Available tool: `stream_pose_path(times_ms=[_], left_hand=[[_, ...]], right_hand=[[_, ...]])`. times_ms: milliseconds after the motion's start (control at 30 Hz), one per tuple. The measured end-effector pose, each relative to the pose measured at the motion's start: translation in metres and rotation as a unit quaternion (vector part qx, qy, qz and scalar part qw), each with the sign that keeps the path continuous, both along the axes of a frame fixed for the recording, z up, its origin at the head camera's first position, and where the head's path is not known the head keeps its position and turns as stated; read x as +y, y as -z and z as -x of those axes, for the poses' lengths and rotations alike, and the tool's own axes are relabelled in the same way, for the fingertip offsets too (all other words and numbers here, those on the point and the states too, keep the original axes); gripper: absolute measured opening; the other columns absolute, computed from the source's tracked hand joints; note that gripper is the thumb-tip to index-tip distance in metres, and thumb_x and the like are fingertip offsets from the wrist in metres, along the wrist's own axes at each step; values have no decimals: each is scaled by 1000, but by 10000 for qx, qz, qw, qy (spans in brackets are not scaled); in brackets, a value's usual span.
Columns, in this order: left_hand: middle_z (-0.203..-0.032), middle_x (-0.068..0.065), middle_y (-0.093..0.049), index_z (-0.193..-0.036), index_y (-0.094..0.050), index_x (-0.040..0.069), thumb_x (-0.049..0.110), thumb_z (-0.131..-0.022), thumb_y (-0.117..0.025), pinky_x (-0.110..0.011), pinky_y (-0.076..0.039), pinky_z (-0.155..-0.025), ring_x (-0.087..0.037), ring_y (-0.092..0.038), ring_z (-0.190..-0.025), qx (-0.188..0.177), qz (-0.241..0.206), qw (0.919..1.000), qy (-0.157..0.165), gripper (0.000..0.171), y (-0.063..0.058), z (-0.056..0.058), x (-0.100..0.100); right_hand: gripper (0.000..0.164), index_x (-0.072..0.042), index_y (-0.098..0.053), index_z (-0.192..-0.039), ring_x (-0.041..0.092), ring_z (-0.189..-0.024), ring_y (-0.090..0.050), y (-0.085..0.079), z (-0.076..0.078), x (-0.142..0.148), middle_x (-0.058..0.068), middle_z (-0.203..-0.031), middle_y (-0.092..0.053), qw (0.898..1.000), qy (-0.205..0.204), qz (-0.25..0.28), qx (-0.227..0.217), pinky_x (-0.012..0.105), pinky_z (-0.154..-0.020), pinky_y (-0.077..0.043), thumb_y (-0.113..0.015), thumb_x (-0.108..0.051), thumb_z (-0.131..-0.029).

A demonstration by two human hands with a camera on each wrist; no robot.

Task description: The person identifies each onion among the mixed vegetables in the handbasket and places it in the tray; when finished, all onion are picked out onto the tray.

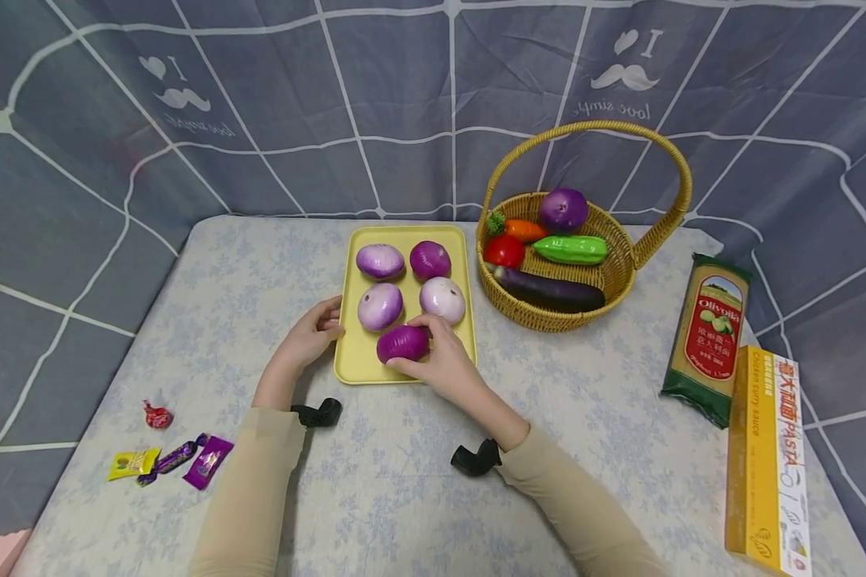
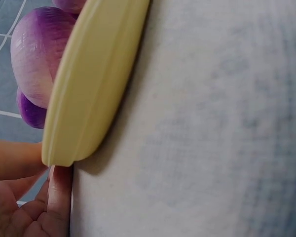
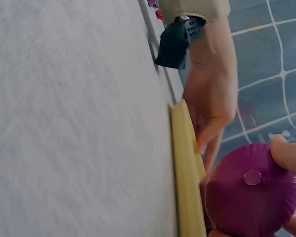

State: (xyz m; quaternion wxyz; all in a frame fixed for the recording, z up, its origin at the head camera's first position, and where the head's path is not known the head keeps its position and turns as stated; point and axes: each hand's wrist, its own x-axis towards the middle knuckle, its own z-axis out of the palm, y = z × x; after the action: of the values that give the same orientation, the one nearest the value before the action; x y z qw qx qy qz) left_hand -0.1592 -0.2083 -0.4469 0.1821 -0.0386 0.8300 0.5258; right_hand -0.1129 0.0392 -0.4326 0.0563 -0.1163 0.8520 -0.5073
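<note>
Right hand pinches a purple onion over the yellow tray

The right hand (image 1: 443, 357) grasps a purple onion (image 1: 402, 343), thumb on the near side and fingers on the far side. The onion is within the tray's outline, toward its near edge; whether it touches the tray floor cannot be told. The left hand (image 1: 310, 336) is at the left edge of the yellow tray (image 1: 352, 359), its bent fingers touching the edge from outside; whether they pinch it is unclear.

Four more onions sit in the tray beyond the held one: a streaked onion (image 1: 380, 261) at far left, a dark onion (image 1: 430, 260) at far right, and a pale onion (image 1: 380, 307) and a whitish onion (image 1: 443, 300) nearer.

To the right of the tray stands a wicker basket (image 1: 541, 320) with an eggplant (image 1: 548, 290), a tomato (image 1: 504, 252), a carrot (image 1: 525, 231), a green vegetable (image 1: 570, 249) and a round purple vegetable (image 1: 563, 210). Farther right lie a spaghetti pack (image 1: 709, 340) and a pasta box (image 1: 765, 457). Wrapped candies (image 1: 176, 458) lie to the left of the left sleeve (image 1: 248, 489).
</note>
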Motion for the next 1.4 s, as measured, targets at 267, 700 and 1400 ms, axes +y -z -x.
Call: stream_pose_path(times_ms=[267,700,1400], left_hand=[[-144,-20,-38,-158,-21,11,5,-102,-45,-36,-41,-95,-29,-42,-121,-110,24,9999,-61,61,2,-2,0],[-145,-19,-38,-158,-22,14,7,-102,-47,-31,-40,-86,-26,-42,-118,-123,-25,9999,-38,62,-2,-3,-1],[-143,-19,-39,-158,-22,12,6,-102,-46,-31,-41,-90,-26,-43,-119,-48,73,10000,-44,61,1,0,-1]], right_hand=[[60,-5,-57,-123,26,-115,-57,11,2,-17,10,-124,-60,10000,-5,-52,-13,42,-97,-49,-86,-30,-77],[64,-2,-54,-128,27,-120,-56,13,13,-29,14,-128,-59,9985,475,-140,249,41,-104,-46,-84,-30,-79],[68,1,-48,-135,31,-128,-50,10,11,-34,19,-135,-51,9974,270,-393,544,42,-110,-42,-83,-20,-80]])
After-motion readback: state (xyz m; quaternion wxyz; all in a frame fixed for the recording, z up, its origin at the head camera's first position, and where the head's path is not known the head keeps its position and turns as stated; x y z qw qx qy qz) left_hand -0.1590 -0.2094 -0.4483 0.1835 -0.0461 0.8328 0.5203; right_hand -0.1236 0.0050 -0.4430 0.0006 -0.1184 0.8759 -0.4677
